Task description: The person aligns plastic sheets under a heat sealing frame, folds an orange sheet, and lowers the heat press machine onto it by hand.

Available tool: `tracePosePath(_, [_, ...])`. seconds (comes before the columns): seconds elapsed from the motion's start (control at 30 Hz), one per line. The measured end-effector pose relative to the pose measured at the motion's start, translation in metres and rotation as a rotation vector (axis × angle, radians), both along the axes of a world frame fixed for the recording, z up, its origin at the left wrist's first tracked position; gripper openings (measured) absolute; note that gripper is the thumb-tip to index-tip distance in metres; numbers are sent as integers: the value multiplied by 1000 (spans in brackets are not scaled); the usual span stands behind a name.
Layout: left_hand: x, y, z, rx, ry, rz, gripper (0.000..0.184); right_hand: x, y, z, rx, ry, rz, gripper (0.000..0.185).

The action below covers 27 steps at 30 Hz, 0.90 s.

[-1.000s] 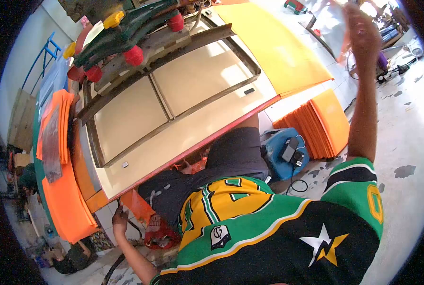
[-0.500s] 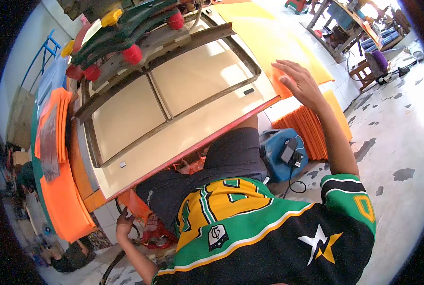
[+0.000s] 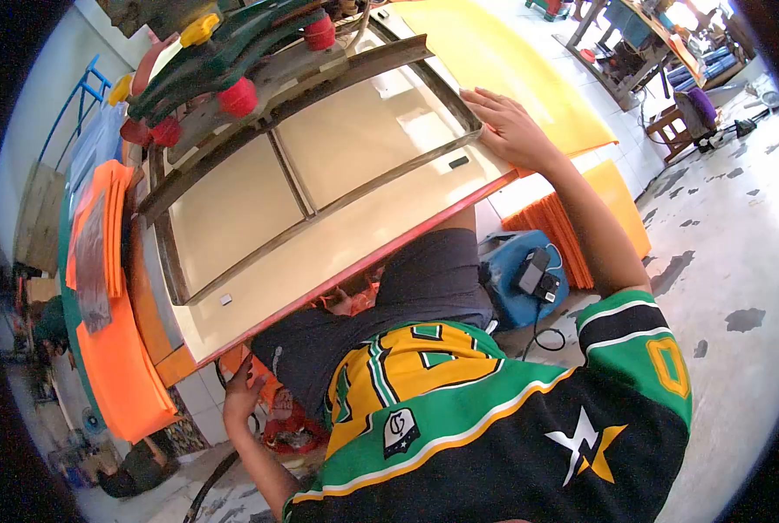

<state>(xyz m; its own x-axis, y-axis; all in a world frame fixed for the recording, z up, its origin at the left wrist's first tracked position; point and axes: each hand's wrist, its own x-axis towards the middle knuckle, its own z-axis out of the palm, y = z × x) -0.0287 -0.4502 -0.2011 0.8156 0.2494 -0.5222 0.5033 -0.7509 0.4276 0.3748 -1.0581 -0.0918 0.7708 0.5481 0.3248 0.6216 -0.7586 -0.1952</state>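
Open right hand [image 3: 518, 135], fingers loosely together at the right corner of the dark metal rectangular frame [image 3: 170, 261], upper centre; left hand [image 3: 243, 398], lower left, grip can't tell; best steady that corner with light, even palm pressure.

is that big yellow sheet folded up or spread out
Spread out. The yellow sheet lies beside the cream board with its broad face showing and no fold visible.
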Motion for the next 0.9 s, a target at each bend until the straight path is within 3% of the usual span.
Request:
tracePosePath(0.07, [7,-11,7,-17,6,15,72,0,-5,3,83,42,59,52])
tracePosePath(0.17, [11,-26,21,40,62,-21,73,-3,-22,13,165,32,-47,52])
tracePosePath(0.3, [22,-37,41,66,28,-80,72,-1,-36,11,-9,-105,-209,54])
tracePosePath(0.43, [35,-54,63,29,-95,-149,72,-6,-16,7,73,-75,-83,50])
tracePosePath(0.77, [50,-88,79,-92,33,-172,70,-9,7,-1,40,-85,-73,51])
tracePosePath(0.9, [63,-117,94,-145,-105,-332,64,-8,14,1,15,-90,-33,53])
